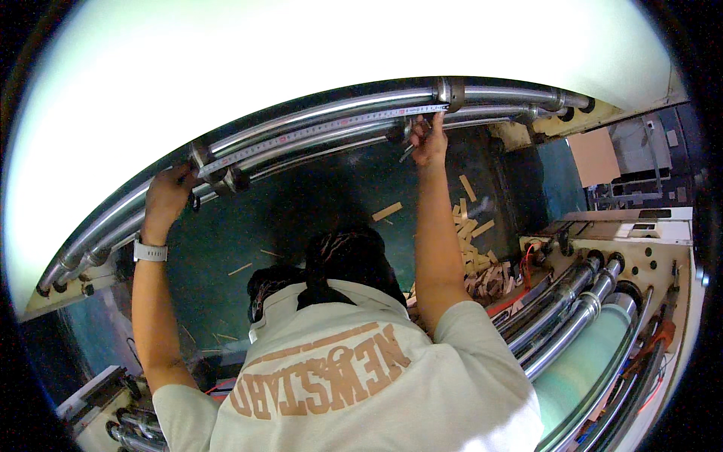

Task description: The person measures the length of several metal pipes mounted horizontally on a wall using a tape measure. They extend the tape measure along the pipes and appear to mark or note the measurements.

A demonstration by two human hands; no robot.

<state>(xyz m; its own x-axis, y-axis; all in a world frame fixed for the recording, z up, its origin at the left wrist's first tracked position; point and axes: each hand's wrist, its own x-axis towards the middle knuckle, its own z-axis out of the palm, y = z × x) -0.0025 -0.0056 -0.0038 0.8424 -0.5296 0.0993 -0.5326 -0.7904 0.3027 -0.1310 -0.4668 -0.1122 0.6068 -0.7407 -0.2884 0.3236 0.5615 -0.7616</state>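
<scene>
A thin tape measure (324, 129) is stretched along the machine's steel roller bar (331, 105), pinched at either end by the left hand (167, 197) and right hand (428, 139), and being springy and slippery-looking, it's probably best gripped flat near the ends.

You have a single view, a fisheye camera sitting above and behind a person (361, 377) who leans into a machine. It faces forward and down over that person's back, which fills the lower middle close up. The steel rollers (324, 120) arc across the upper part, farther off, bent by the lens. Dark corners ring the picture.
</scene>
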